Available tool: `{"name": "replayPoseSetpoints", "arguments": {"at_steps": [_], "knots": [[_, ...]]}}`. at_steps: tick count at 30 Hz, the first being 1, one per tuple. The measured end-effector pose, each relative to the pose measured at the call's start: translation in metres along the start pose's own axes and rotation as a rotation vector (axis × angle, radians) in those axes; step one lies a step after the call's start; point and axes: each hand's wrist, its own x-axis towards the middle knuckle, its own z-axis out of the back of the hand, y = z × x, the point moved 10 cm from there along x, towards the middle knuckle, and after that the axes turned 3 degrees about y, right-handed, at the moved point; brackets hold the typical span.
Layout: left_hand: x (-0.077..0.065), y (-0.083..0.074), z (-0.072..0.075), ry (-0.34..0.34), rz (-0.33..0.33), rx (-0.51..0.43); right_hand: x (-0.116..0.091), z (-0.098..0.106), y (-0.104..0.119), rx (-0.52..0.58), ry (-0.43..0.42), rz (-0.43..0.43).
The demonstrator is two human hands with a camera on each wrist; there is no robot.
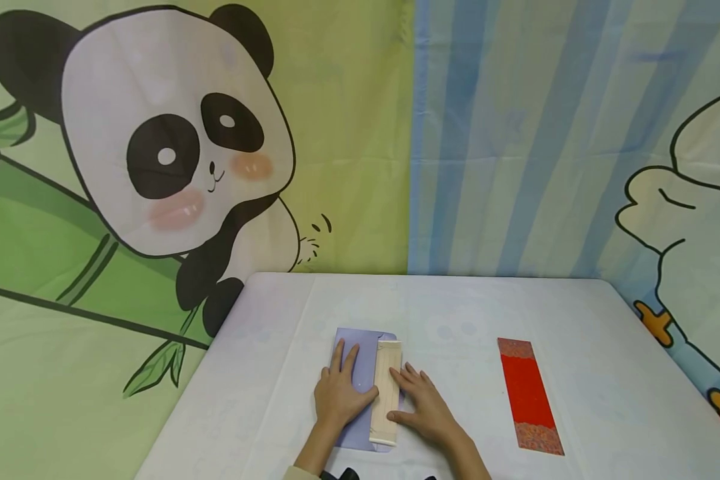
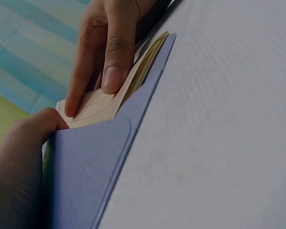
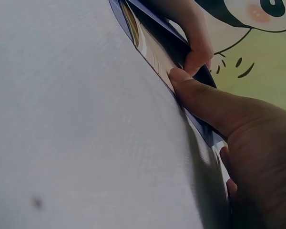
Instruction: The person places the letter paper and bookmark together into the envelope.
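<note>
Head view shows your two bare hands working over a lavender paper folder point(image 1: 363, 363) that lies on the white table point(image 1: 456, 313), near its front edge and left of a red strip point(image 1: 529, 393). Your left hand point(image 1: 339, 395) is spread on the folder's left part, fingers straight and pointing away from you, thumb stretched across to the edge of a cream paper panel point(image 1: 387, 377). That panel runs lengthwise along the folder's right side, with a little lavender showing beyond it. Your right hand point(image 1: 427, 408) comes in from the right, fingers extended and thumb apart from them, the thumb and a fingertip touching the panel. Both wrist views show lavender paper standing away from the cream surface, your left thumb at that raised edge and your right digits pressing on the cream. The red strip, patterned at both ends, lies well apart from your hands. Behind the table hangs a panda backdrop point(image 1: 156, 80).
</note>
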Motion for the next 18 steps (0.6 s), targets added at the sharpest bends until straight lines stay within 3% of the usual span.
{"name": "replayPoseSetpoints", "arguments": {"at_steps": [11, 18], "knots": [[0.0001, -0.0015, 0.0005, -0.008, -0.014, 0.016, 0.005, -0.0073, 0.0044, -0.106, 0.022, 0.044], [0.0001, -0.0004, -0.0003, -0.003, -0.009, 0.017, 0.0086, 0.0014, 0.0036, -0.027, -0.06, 0.044]]}}
